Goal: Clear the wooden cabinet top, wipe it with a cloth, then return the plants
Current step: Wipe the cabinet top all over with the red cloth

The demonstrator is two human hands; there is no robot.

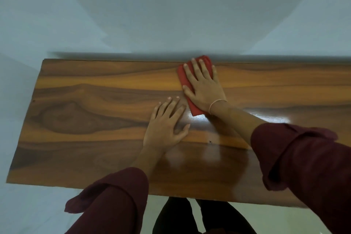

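The glossy brown wooden cabinet top (95,100) lies under both palms; no plants or containers show. The left hand (165,125) rests flat, fingers straight and spread, probably bracing. The right hand (204,89) presses the folded red cloth (196,109) beneath outstretched fingers reaching the back edge, flat for wiping, not gripping.

The one camera is sitting on the person's head, facing forward and steeply down, close over the wooden cabinet top (85,110), which is spanning the middle of the wide-angle view and running off its right edge. The wall (171,5) is filling the upper part; the person's legs (180,218) and the floor (266,214) are showing at the bottom.
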